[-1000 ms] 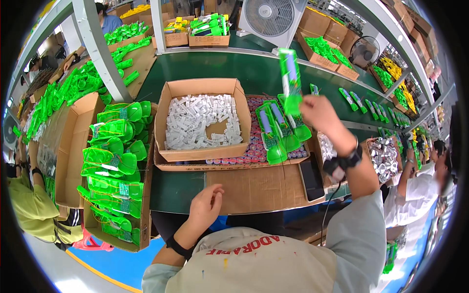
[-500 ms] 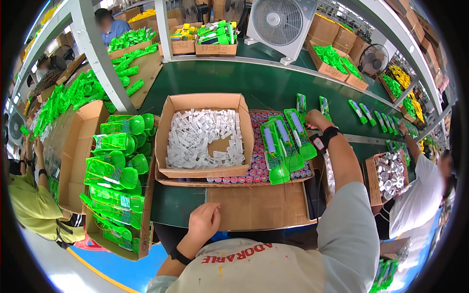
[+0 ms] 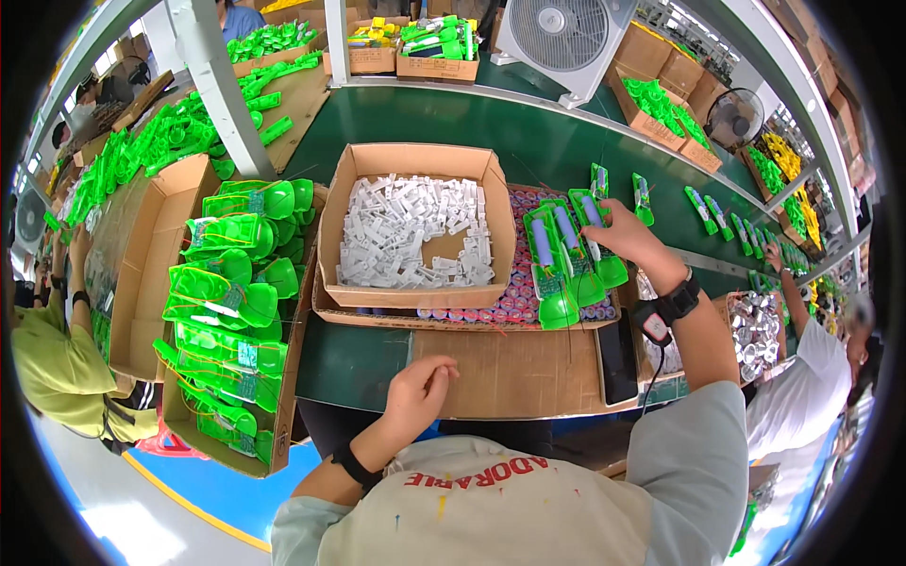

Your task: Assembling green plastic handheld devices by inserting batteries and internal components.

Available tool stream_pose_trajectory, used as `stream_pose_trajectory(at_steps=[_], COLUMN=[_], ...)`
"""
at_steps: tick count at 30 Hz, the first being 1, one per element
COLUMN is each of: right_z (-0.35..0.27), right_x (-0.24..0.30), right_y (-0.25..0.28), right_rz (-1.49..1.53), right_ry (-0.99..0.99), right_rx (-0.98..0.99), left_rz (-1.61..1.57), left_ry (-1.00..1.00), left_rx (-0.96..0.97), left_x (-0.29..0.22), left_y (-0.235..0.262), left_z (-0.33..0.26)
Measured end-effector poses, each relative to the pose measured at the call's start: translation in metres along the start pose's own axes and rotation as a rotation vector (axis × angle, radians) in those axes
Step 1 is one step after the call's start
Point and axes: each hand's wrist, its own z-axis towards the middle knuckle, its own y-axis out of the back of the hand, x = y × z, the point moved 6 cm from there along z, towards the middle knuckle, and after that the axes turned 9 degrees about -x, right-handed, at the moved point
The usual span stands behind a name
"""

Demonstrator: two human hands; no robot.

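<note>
Left of the green casings (image 3: 587, 286), a carton (image 3: 406, 299) overlaps the cell tray (image 3: 462, 324).

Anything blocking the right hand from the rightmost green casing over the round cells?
Nothing visible: the right hand is at the rightmost green casing, fingers at its edge. The left hand is well apart, by the cardboard sheet.

Right of centre, the casings (image 3: 559, 309) are vivid green and their cylinders (image 3: 542, 242) lavender. At centre, the small parts (image 3: 401, 231) are white, their carton (image 3: 406, 299) tan; the counter (image 3: 406, 118) is dark green. At the bottom, the off-white shirt (image 3: 491, 519) has red lettering (image 3: 472, 474) and pale grey-blue sleeves (image 3: 694, 443). Lower left, the floor (image 3: 236, 486) is blue with a yellow stripe (image 3: 195, 505).
</note>
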Motion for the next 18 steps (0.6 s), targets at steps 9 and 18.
stream_pose_trajectory(at_steps=[9,18], right_z=[-0.049,-0.171], right_x=[0.072,0.196], right_y=[0.043,-0.065], right_rz=[0.395,0.386], right_ry=[0.203,0.67], right_rx=[-0.171,0.52], left_rz=[-0.609,-1.152], left_ry=[0.35,0.501], left_rx=[0.26,0.342], left_x=[-0.022,-0.052], left_y=[-0.001,-0.006], left_z=[-0.012,-0.025])
